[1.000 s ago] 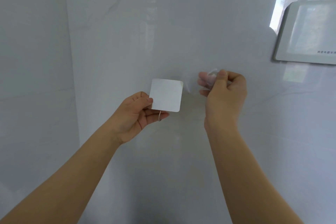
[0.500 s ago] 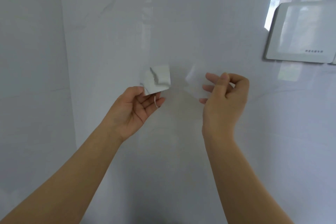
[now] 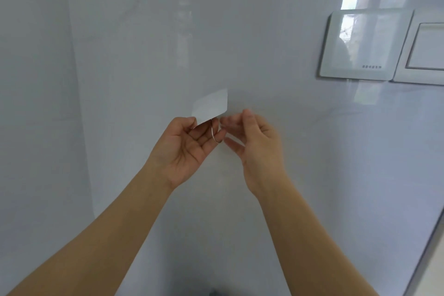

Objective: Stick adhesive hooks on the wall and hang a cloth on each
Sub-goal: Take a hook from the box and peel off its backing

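My left hand (image 3: 187, 144) pinches the lower edge of a square adhesive hook pad (image 3: 211, 106), white side toward me, tilted in front of the glossy white wall (image 3: 264, 31). The pad's thin metal wire hook (image 3: 213, 136) hangs down over my left fingers. Just right of it, my right hand (image 3: 254, 144) almost touches the left fingertips. Its thumb and forefinger pinch a nearly invisible clear protective film (image 3: 229, 131). No cloth is in view.
Two white wall plates (image 3: 365, 43) (image 3: 427, 53) are mounted at the upper right. The wall meets a side wall at a corner (image 3: 74, 103) on the left. A grey frame edge (image 3: 430, 255) runs up the lower right.
The right hand has moved left with the film and now meets the left hand. The pad has turned in my left fingers and shows a narrower white face.
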The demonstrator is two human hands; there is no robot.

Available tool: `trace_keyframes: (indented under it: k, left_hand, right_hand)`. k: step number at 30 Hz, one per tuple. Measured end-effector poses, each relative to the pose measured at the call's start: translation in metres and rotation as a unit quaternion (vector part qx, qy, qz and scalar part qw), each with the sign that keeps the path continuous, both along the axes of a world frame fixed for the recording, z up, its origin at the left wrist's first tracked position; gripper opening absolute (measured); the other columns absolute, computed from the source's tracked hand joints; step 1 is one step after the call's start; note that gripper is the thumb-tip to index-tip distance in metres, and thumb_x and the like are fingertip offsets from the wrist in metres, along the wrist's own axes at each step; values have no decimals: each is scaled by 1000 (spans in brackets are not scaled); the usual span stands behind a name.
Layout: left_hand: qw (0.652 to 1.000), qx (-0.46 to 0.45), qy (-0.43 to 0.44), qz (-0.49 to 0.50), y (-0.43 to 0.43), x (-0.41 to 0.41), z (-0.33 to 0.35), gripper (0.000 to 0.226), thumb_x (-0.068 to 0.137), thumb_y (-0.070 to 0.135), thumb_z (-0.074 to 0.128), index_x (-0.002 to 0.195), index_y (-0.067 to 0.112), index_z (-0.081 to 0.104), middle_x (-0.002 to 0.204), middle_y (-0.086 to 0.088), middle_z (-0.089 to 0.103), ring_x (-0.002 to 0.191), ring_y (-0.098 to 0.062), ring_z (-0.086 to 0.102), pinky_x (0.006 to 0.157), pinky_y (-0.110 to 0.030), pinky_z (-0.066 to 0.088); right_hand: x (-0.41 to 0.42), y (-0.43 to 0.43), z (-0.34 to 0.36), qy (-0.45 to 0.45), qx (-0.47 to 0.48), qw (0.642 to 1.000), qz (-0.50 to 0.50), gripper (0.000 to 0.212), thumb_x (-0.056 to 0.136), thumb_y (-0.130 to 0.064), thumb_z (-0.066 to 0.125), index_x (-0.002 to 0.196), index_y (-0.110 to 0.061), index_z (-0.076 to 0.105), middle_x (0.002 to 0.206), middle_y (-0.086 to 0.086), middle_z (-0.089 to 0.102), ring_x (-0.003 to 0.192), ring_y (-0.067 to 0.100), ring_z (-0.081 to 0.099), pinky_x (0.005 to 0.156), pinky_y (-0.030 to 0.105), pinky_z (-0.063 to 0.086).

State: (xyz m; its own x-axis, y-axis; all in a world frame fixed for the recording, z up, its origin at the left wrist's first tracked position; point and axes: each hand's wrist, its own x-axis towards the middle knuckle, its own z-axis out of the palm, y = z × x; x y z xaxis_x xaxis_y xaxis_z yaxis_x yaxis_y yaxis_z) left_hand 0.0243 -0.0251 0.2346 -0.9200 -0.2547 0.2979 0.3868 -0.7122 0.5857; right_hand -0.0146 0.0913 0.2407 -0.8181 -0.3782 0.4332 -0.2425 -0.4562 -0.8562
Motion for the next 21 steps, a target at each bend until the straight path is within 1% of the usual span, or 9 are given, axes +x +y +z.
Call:
trace_keyframes:
  k: [2, 5, 6, 8, 10, 13, 16, 18, 21]
  left_hand:
    - [1000, -15, -8, 2, 1, 1, -1, 43, 89, 6, 37, 60, 3, 69, 75, -11, 68, 66, -19, 68, 76, -38, 59]
    - [999, -32, -18, 11, 2, 2, -1, 51, 90, 7, 35, 49, 7, 66, 70, -10, 69, 63, -18, 68, 78, -39, 56]
    - [999, -32, -22, 12, 2, 2, -1, 51, 91, 6, 35, 50, 7, 65, 69, -10, 69, 63, -19, 69, 79, -40, 55]
    - [999, -31, -27, 13, 0, 2, -2, 42, 91, 6, 35, 60, 5, 63, 70, -11, 69, 63, -19, 69, 78, -40, 55]
    - [999, -30, -31, 14, -3, 1, -4, 29, 91, 7, 35, 72, 5, 57, 71, -10, 70, 65, -18, 69, 80, -40, 54]
    - [999, -34, -32, 10, -4, 1, -6, 23, 91, 7, 35, 77, 5, 54, 72, -10, 70, 65, -18, 69, 81, -41, 54]
    - [998, -37, -45, 16, -1, 0, -8, 22, 91, 6, 37, 79, 4, 55, 73, -12, 69, 65, -20, 68, 77, -42, 56]
    - [997, -40, -55, 21, 1, -1, -12, 21, 91, 6, 38, 79, 3, 55, 73, -13, 68, 65, -20, 68, 75, -41, 58]
    - [995, -69, -72, 31, 8, -2, -20, 23, 92, 5, 39, 73, 5, 52, 71, -13, 67, 64, -19, 68, 72, -38, 60]
  right_hand:
    - [-2, 0, 0, -20, -1, 1000, 4, 16, 93, -6, 51, 81, -15, 58, 76, 1, 69, 83, 16, 65, 87, 34, 53]
    - [-4, -2, -2, -31, 33, 999, 10, 19, 86, 5, 56, 87, -14, 59, 87, 9, 63, 84, 22, 59, 96, 37, 50]
    - [-4, -2, -2, -38, 40, 998, 19, 20, 86, 6, 56, 87, -15, 59, 90, 11, 62, 85, 22, 59, 98, 37, 49]
    - [-5, -1, -3, -49, 63, 996, 35, 22, 85, 3, 59, 89, -19, 58, 102, 12, 62, 90, 19, 59, 97, 34, 48]
    - [-5, 0, -3, -55, 99, 992, 47, 23, 83, -1, 62, 91, -23, 58, 109, 9, 62, 93, 14, 60, 90, 30, 48]
    - [-6, 1, -4, -66, 90, 993, 41, 21, 84, 0, 60, 88, -20, 59, 92, 2, 67, 83, 11, 62, 76, 23, 48]
    - [-8, 4, -8, -46, 93, 993, -51, 18, 86, -3, 58, 86, -21, 62, 78, -9, 63, 71, 7, 55, 59, 12, 44]
    - [-9, 7, -11, -44, 87, 992, -86, 20, 86, -2, 57, 92, -20, 60, 76, -9, 59, 64, 7, 49, 47, 4, 40]
    - [-7, 17, -21, -47, 87, 988, -120, 38, 85, 0, 58, 113, -25, 51, 83, -8, 59, 60, 8, 50, 42, 3, 38]
